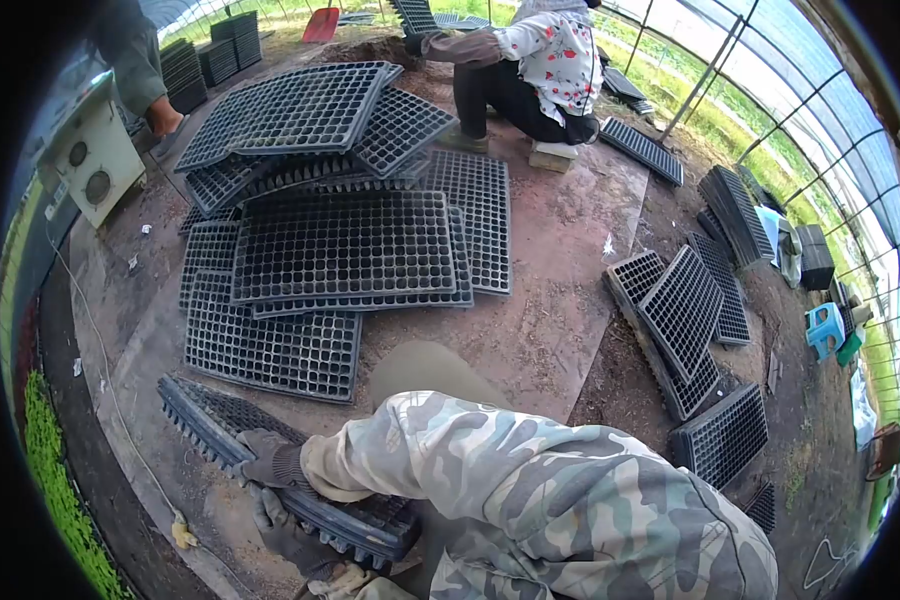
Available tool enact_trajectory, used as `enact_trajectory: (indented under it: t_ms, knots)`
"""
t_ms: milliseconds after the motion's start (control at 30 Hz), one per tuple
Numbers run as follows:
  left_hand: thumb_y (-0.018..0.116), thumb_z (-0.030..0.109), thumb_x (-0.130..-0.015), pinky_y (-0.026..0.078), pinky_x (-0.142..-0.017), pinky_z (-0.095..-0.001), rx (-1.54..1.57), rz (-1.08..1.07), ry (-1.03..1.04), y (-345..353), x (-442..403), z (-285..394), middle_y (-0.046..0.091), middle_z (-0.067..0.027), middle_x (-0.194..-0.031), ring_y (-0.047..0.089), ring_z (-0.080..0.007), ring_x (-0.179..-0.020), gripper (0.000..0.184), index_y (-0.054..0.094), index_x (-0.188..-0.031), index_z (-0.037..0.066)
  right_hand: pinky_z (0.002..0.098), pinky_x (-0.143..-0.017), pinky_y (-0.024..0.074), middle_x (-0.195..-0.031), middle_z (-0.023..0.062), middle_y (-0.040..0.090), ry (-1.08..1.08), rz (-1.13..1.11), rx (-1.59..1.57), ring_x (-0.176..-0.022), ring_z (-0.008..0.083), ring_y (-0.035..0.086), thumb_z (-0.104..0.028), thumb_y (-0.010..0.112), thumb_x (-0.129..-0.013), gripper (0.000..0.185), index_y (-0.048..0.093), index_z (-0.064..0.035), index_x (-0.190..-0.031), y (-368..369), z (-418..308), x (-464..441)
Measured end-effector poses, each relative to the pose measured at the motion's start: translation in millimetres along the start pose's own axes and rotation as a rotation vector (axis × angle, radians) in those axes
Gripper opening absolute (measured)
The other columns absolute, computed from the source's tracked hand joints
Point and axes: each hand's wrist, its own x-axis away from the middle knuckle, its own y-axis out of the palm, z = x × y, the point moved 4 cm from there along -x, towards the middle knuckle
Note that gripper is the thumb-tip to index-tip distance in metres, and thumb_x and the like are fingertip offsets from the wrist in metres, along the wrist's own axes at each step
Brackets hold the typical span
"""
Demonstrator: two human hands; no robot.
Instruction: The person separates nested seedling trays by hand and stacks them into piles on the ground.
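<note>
A small stack of black plug seedling trays (355, 520) is tilted on edge close in front of me, with its row of cell bottoms facing lower left. My right hand (270, 458), in a dark glove, grips the long upper rim of these trays. Just below it, my left hand (290, 535), also gloved, holds the same side with its fingers against the edge. Part of the stack is hidden behind my right sleeve. Beyond it lies a loose pile of black seedling trays (345, 245), stacked at different angles.
More seedling trays (682, 310) lie to the right. Another person (550, 60) crouches at the back, holding a tray. A second person's foot (165, 118) is by a white box with round openings (95, 165). A cable (110, 370) runs along the left; a blue stool (823, 330) stands far right.
</note>
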Motion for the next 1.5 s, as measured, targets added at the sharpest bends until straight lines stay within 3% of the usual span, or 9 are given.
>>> enact_trajectory:
  t_ms: [500,900,1033,1267,1300,1367,1433,1467,1500]
  knots:
    - [0.047,0.007,-0.094,0.049,-0.089,-0.0313,-0.319,-0.142,0.068,33,-3,-57,0.055,-0.0192,-0.122,0.058,-0.0219,-0.105,0.04,0.044,-0.132,-0.006,0.0433,-0.101,0.0365,-0.123,0.0244,0.046,0.035,-0.042,0.065,-0.119,0.0376,0.045,-0.035,0.054,-0.084,0.064,0.036,0.004,-0.131,-27,14,-11]
    - [0.046,0.006,-0.094,0.048,-0.089,-0.0314,-0.559,-0.228,0.234,56,-3,-55,0.054,-0.0202,-0.124,0.058,-0.0228,-0.106,0.042,0.043,-0.133,-0.006,0.0435,-0.096,0.0411,-0.115,0.0227,0.053,-0.066,-0.116,-0.105,-0.111,0.0371,0.051,-0.026,0.06,-0.079,0.047,0.053,0.0002,-0.117,-40,17,-23]
    - [0.046,0.006,-0.093,0.048,-0.09,-0.0315,-0.634,-0.274,0.312,67,-4,-48,0.054,-0.0205,-0.125,0.058,-0.0231,-0.107,0.042,0.043,-0.134,-0.006,0.0436,-0.094,0.0427,-0.114,0.0206,0.056,0.061,-0.108,-0.032,-0.111,0.037,0.052,-0.023,0.058,-0.079,0.04,0.057,-0.0036,-0.113,-32,52,-30]
    - [0.046,0.006,-0.093,0.048,-0.09,-0.0316,-0.813,-0.342,0.449,62,3,-27,0.053,-0.021,-0.126,0.057,-0.0237,-0.107,0.043,0.042,-0.134,-0.007,0.0433,-0.097,0.0407,-0.117,0.0188,0.056,0.023,-0.011,0.026,-0.112,0.0356,0.053,-0.035,0.053,-0.084,0.041,0.059,-0.0083,-0.114,-57,55,-23]
    - [0.046,0.004,-0.093,0.048,-0.09,-0.0331,-0.457,-0.302,0.103,70,5,-21,0.051,-0.0206,-0.13,0.056,-0.0256,-0.11,0.045,0.042,-0.137,-0.005,0.0428,-0.096,0.0416,-0.116,0.0185,0.058,0.061,-0.034,0.047,-0.111,0.0354,0.054,-0.037,0.053,-0.084,0.041,0.061,-0.0084,-0.113,-72,39,-14]
    - [0.045,-0.005,-0.09,0.049,-0.087,-0.0336,-0.49,-0.306,0.075,68,-1,-25,0.056,-0.0157,-0.125,0.056,-0.0239,-0.108,0.04,0.05,-0.13,-0.003,0.0416,-0.092,0.0448,-0.109,0.019,0.063,0.003,-0.014,0.065,-0.105,0.0368,0.058,-0.039,0.051,-0.086,0.042,0.063,-0.0085,-0.111,-69,49,-23]
    - [0.045,-0.006,-0.088,0.05,-0.083,-0.0336,-0.665,-0.296,0.273,79,2,-6,0.062,-0.0127,-0.111,0.06,-0.0232,-0.1,0.037,0.056,-0.124,-0.002,0.0318,-0.083,0.0481,-0.096,0.0132,0.067,0.052,-0.01,-0.095,-0.091,0.0234,0.063,-0.036,0.052,-0.089,0.035,0.065,-0.0076,-0.106,-58,67,-37]
    - [0.046,-0.005,-0.088,0.051,-0.081,-0.0314,0.073,-0.141,-0.143,66,-10,-40,0.064,-0.0109,-0.109,0.061,-0.0216,-0.096,0.036,0.059,-0.121,0.001,0.0282,-0.081,0.0472,-0.093,0.0087,0.067,0.059,-0.091,-0.179,-0.087,0.0158,0.061,-0.038,0.054,-0.09,0.036,0.065,-0.0073,-0.105,-59,66,-36]
    - [0.053,-0.003,-0.086,0.051,-0.08,-0.0293,-0.322,-0.195,0.176,70,-6,-19,0.063,-0.0112,-0.112,0.061,-0.0195,-0.095,0.033,0.061,-0.118,-0.001,0.0278,-0.081,0.0467,-0.093,0.0066,0.066,0.083,-0.123,-0.184,-0.086,0.0143,0.06,-0.042,0.057,-0.089,0.041,0.064,-0.0068,-0.107,-63,61,-33]
